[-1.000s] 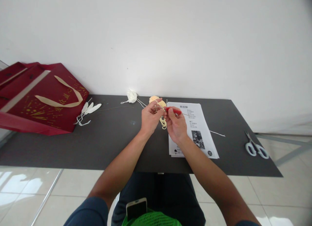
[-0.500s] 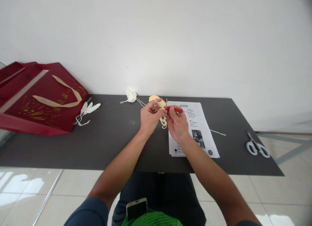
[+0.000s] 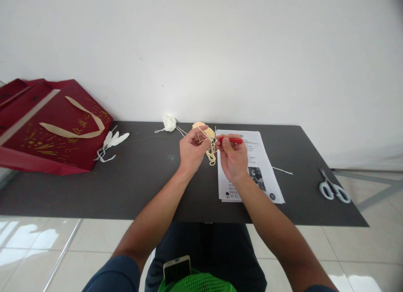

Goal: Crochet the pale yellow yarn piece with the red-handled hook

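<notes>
Pinching a loop of cream yarn (image 3: 210, 151), the left hand (image 3: 191, 151) is holding it above the dark bench (image 3: 141, 178), while the right hand (image 3: 233, 157) is gripping a red-handled crochet hook (image 3: 231, 140) between thumb and fingertips, its tip meeting the yarn. A printed instruction sheet (image 3: 261, 166) is lying beneath the right hand; scissors (image 3: 333, 190) are lying well apart at right.
</notes>
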`<move>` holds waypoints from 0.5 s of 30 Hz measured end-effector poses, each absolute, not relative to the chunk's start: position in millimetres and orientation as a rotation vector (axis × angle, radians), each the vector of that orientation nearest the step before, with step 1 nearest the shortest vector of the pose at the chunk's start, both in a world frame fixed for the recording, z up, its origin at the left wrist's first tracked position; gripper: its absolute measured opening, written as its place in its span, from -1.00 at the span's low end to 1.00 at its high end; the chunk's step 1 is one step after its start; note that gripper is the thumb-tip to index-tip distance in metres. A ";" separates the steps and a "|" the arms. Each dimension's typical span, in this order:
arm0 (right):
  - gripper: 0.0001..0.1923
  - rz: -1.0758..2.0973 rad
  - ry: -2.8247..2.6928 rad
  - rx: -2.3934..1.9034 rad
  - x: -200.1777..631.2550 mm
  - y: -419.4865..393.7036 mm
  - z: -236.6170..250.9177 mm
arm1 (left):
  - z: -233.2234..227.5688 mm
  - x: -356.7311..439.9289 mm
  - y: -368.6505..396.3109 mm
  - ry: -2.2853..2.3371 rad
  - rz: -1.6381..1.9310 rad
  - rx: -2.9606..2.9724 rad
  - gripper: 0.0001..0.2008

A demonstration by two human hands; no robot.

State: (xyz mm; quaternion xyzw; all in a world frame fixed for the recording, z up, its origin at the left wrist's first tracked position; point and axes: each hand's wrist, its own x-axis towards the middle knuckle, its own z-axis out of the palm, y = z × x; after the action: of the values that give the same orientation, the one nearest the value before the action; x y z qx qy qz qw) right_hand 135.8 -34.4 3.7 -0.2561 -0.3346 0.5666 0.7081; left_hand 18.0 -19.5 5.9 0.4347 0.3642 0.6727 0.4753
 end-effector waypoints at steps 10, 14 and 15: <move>-0.85 1.221 -0.791 -0.570 139.2 -33.2 2.2 | 4.9 16.5 -18.5 0.887 1.667 1.054 -0.62; -0.84 1.141 -0.836 -0.575 140.7 -33.4 3.2 | 3.8 15.7 -17.7 0.889 1.685 1.061 -0.62; -0.84 1.117 -0.845 -0.577 140.8 -33.5 3.2 | 3.5 15.4 -17.5 0.892 1.688 1.062 -0.62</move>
State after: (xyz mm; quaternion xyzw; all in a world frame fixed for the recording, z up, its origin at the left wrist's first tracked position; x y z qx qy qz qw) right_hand 140.8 -33.5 3.2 -0.2617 -0.3832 0.5067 0.7266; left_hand 15.4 -17.5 3.5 0.4317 0.3625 0.6858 0.4604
